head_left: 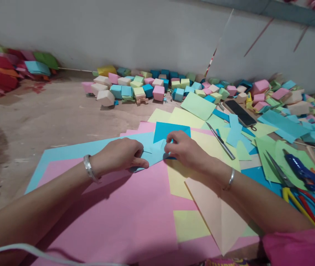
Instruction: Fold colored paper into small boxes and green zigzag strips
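Observation:
My left hand [124, 155] and my right hand [183, 149] both pinch a small light blue piece of paper [154, 153] that lies folded on a large pink sheet [124, 210]. The fingers of both hands are pressed together on its edges. A darker blue square [171, 131] lies just behind the piece. Each wrist wears a silver bangle.
Several folded paper cubes [157, 90] in pink, blue, green and yellow lie in a row by the wall. A phone [240, 112], a slim knife [221, 140], blue-handled scissors [298, 170] and red-and-yellow scissors [307, 205] lie among loose sheets at the right. Bare floor [35, 122] lies at the left.

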The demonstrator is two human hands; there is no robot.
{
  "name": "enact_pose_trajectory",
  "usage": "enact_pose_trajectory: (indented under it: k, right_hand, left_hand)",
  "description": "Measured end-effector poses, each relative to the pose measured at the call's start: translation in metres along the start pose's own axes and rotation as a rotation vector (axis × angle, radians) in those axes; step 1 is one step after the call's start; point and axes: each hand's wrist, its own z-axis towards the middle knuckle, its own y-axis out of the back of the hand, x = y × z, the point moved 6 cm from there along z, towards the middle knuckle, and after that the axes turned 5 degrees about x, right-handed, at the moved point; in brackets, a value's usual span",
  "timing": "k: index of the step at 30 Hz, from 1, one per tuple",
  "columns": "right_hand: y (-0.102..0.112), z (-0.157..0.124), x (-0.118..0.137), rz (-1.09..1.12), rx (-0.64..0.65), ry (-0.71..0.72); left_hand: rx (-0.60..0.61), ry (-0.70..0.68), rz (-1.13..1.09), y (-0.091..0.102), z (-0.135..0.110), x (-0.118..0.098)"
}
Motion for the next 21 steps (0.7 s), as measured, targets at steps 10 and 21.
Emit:
enact_pose_trajectory:
  k: [10, 21]
  right_hand:
    - [-0.01, -0.018, 0.062, -0.383, 0.151, 0.122]
    - [-0.008, -0.03, 0.047, -0.608, 0.252, -0.097]
  left_hand:
    - [-0.009, -0.034, -0.014, -0.002, 0.001, 0.002]
    - [0.017, -0.056, -0.01, 0.0, -0.001, 0.002]
